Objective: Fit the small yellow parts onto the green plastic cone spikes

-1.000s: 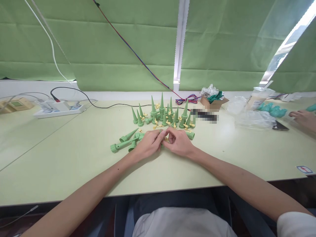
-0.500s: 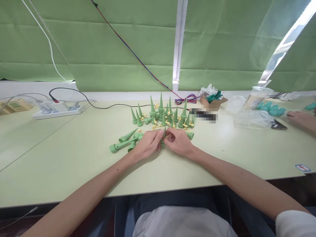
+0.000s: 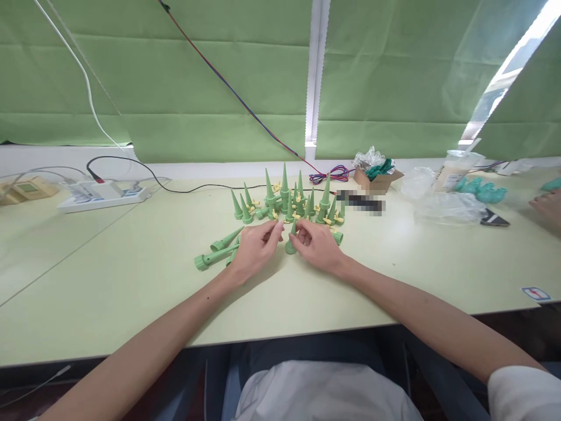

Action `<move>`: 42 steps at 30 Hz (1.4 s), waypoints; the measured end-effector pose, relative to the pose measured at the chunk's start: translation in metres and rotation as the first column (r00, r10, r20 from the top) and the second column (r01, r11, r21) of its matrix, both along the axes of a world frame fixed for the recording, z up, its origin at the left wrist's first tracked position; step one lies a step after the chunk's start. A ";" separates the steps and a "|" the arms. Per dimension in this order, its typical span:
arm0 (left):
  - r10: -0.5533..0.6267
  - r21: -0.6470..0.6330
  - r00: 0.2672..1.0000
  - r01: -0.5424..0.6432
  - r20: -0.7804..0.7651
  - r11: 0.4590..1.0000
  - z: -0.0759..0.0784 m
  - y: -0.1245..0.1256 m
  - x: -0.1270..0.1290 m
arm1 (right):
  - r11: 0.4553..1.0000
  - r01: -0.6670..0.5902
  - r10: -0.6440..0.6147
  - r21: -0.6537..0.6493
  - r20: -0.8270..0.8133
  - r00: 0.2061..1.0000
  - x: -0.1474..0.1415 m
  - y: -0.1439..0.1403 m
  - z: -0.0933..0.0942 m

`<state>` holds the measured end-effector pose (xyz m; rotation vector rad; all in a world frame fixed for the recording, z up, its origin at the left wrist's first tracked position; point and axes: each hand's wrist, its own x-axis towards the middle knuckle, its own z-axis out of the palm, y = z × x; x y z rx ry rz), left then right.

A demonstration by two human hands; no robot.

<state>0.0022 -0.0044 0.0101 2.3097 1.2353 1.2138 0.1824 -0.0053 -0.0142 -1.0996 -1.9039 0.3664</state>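
Observation:
My right hand pinches a green plant watering spike, which stands upright with its wide base down on the table. Just left of it is my left hand, thumb and fingertips pressed together; whatever they hold, if anything, is too small to make out. Behind both hands stands a cluster of green spikes, with small yellow valves on and among them. Several longer green spikes lie on their sides beside my left hand, which partly covers them.
A white power strip with plugs is at the left, its black cable running behind the spikes. At the back right are a small cardboard box, a drink cup, plastic bags and a phone. Another person's hand shows at the right edge.
My left hand has moved left and away from the spike, so its base now shows. My right hand keeps hold of it. The other person's hand has shifted right.

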 end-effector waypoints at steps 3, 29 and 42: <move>0.022 0.035 0.999 -0.021 -0.029 0.999 -0.002 0.003 -0.001 | 1.000 0.014 -0.014 0.007 0.005 1.000 0.003 0.004 0.001; 0.037 0.053 0.555 0.012 -0.831 0.999 0.035 0.057 0.007 | 0.959 0.146 -0.137 0.241 -0.054 0.989 0.010 0.028 -0.001; 0.117 0.133 0.400 0.014 -0.909 0.991 0.021 0.075 0.013 | 0.982 0.154 -0.160 0.111 0.045 0.986 0.008 0.034 -0.005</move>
